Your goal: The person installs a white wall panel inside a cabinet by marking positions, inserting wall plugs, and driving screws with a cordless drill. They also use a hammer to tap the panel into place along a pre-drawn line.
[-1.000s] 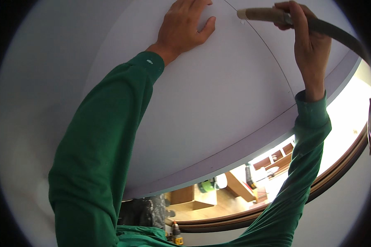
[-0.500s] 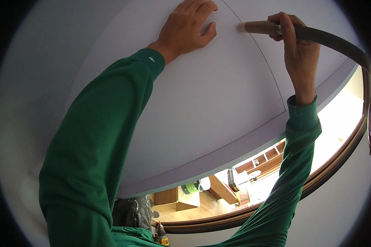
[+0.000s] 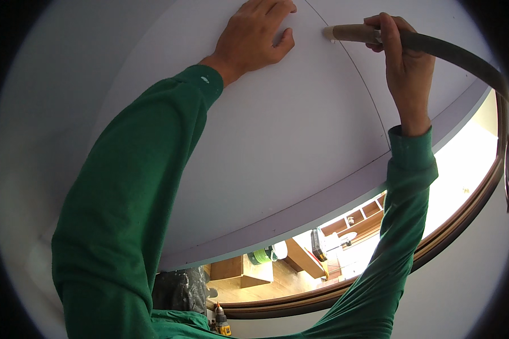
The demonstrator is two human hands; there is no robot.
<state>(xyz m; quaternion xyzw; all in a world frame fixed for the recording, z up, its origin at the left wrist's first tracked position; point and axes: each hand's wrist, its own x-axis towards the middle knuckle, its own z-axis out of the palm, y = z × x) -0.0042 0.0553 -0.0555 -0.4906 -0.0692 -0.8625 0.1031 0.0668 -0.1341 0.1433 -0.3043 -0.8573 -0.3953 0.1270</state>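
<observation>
A large pale board (image 3: 277, 135) fills the upper and middle part of the head view, with a thin dark seam curving down it. My left hand (image 3: 253, 37) rests on this board, left of the seam, fingers stretched out and thumb spread. In my right hand (image 3: 410, 73) is a dark flexible hose (image 3: 458, 53), gripped near its front end. A brown tubular nozzle (image 3: 353, 33) with a pale tip sticks out from the hose to the left. That tip is at the seam; whether it touches the board I cannot tell.
The board's edge strip (image 3: 300, 212) curves below, above a bright opening with a dark frame (image 3: 316, 305). Through it show wooden boxes (image 3: 257, 274), a green-and-white roll (image 3: 263, 255) and a black case (image 3: 318, 244). A yellow drill (image 3: 221, 323) is close to my body.
My right hand has shifted slightly left and up, bringing the hose and its nozzle tip along. My left hand stays almost where it was.
</observation>
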